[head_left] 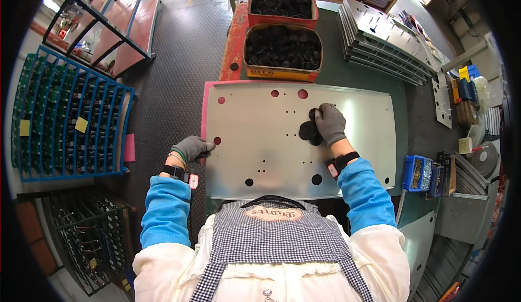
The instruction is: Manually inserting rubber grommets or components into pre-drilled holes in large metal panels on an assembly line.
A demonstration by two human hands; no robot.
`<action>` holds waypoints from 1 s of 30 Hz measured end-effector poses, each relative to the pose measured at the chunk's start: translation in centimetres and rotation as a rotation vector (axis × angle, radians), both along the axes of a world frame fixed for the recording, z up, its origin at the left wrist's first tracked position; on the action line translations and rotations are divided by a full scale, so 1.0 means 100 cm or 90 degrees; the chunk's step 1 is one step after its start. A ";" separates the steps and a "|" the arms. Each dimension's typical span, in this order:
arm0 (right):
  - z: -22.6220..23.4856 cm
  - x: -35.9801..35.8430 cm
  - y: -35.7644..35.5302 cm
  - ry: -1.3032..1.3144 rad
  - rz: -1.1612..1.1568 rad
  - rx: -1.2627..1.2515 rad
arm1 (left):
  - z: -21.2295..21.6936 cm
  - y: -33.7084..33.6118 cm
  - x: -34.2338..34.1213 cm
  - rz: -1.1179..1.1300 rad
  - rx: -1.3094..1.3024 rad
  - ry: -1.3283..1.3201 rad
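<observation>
A large grey metal panel (255,139) with several round holes lies flat on the workbench in front of me. My left hand (191,148), in a grey glove, grips the panel's left edge beside one of the holes. My right hand (329,123), also gloved, rests on the panel right of its middle and holds a small bunch of black round discs (309,131) against the sheet. Two cardboard boxes (282,73) full of the same black discs stand just beyond the panel's far edge.
A stack of grey metal panels (380,38) lies at the back right. Small blue bins (416,172) with hardware sit at the right. A blue wire rack (65,120) holding dark parts stands on the floor at the left, with a metal frame cart (116,22) behind it.
</observation>
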State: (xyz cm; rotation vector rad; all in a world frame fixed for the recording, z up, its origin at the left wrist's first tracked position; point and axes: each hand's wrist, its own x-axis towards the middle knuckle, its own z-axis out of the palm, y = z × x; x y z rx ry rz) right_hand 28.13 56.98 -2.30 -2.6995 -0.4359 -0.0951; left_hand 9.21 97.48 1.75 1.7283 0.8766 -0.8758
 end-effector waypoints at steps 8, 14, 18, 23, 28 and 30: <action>-0.011 0.000 -0.003 -0.054 -0.004 0.063 | 0.006 -0.004 0.001 0.007 0.005 0.003; -0.006 -0.005 -0.002 -0.034 -0.012 0.064 | -0.005 0.000 -0.003 -0.030 0.025 -0.043; 0.003 -0.002 0.010 0.053 -0.074 -0.031 | -0.011 0.003 -0.002 -0.016 0.039 -0.014; 0.019 0.010 0.001 0.127 0.031 0.005 | -0.014 0.003 -0.003 0.045 0.009 -0.010; 0.029 0.028 -0.026 0.241 0.198 0.142 | -0.003 0.000 0.002 0.009 0.023 0.009; 0.031 0.032 -0.027 0.267 0.187 0.124 | 0.002 -0.003 0.004 -0.012 0.039 0.027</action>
